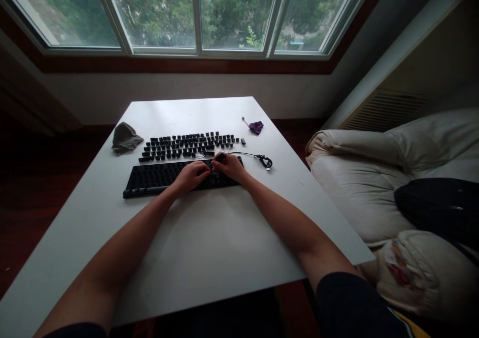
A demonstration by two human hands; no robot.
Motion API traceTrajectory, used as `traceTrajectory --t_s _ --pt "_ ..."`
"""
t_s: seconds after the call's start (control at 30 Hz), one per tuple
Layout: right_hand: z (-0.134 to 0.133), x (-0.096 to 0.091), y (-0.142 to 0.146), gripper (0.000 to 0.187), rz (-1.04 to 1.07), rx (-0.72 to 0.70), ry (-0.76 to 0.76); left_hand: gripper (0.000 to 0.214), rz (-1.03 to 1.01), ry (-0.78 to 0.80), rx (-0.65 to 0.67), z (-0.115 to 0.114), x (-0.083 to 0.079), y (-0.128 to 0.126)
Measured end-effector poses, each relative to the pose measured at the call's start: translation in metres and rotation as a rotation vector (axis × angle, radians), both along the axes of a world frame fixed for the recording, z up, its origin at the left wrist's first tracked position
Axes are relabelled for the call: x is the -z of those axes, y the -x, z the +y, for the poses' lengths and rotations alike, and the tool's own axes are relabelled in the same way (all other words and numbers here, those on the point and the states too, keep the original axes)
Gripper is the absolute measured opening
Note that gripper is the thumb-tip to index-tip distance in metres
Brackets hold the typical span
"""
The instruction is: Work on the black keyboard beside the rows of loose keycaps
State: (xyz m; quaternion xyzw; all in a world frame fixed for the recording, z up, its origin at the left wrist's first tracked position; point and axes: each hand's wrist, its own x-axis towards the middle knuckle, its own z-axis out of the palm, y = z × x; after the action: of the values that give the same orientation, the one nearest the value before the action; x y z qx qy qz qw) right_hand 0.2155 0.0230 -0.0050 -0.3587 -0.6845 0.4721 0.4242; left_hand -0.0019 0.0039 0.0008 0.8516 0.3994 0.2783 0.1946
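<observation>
White table bears keyboard, keycaps, cloth, cable.

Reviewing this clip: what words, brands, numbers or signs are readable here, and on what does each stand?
No text can be read in this view.
loose keycaps: any letters are too small and dark to read.
keyboard: no brand or marking legible.
cushion: coloured print, blurred; no letters made out.
</observation>
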Motion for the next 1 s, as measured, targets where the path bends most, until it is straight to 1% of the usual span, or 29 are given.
traceTrajectory --t_s 0.1,0.23,0.37,0.47,0.57,0.67,0.87,1.0 --pt "0.002 0.0 0.0 0.035 -0.008 0.001 -0.014 0.02 0.001 0.001 0.0 0.0 0.0 0.001" --pt "0.003 -0.003 -0.002 0.034 0.012 0.061 -0.088 0.022 0.007 0.003 0.007 -0.001 -0.001 0.001" --pt "0.002 -0.008 -0.003 0.038 0.047 0.064 -0.031 0.022 0.01 0.0 0.008 -0.001 -0.002 0.0" --pt "0.003 -0.009 -0.004 0.041 0.12 0.06 0.013 0.023 0.01 0.005 0.007 -0.001 -0.002 0.0" --pt "0.004 -0.01 -0.004 0.042 0.195 0.082 0.059 0.023 0.004 0.004 0.002 -0.001 -0.001 0.0" --pt "0.004 -0.011 -0.005 0.044 0.212 0.115 0.089 0.023 0.007 0.002 -0.002 0.0 0.0 0.0" --pt "0.005 -0.007 -0.006 0.039 0.168 0.17 0.041 0.023 0.033 -0.02 -0.012 -0.002 -0.001 -0.001" --pt "0.008 -0.004 -0.006 0.035 0.162 0.211 0.012 0.021 0.103 -0.088 -0.022 -0.005 0.0 -0.003"
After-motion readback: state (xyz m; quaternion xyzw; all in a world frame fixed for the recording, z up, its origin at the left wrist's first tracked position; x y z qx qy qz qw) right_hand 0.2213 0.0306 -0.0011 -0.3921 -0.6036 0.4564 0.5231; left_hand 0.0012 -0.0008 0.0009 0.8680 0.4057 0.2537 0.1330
